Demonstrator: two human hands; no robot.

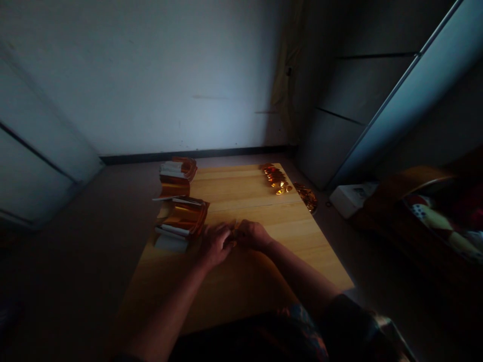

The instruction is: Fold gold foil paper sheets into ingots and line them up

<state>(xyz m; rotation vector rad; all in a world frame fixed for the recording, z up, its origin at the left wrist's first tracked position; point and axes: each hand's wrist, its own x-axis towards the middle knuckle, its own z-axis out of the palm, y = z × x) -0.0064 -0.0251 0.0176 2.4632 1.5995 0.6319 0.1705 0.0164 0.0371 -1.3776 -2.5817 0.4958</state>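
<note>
My left hand [217, 244] and my right hand [252, 234] meet over the middle of the wooden table, fingers closed. Between their fingertips is a small piece of gold foil paper [234, 234], mostly hidden by the fingers. Just left of my left hand lies a stack of gold foil paper sheets [184, 215], curled and showing white undersides. Behind it, at the far left corner, a second curled stack [177, 171] of the same sheets rests near the edge. At the far right corner stands a row of shiny folded gold foil pieces [274, 177].
The wooden table [302, 236] stands before a pale wall [169, 75]. More shiny gold pieces [306, 197] lie in a heap beyond its right edge, lower down. A white box [349, 198] and a wooden chair arm [418, 178] are farther right.
</note>
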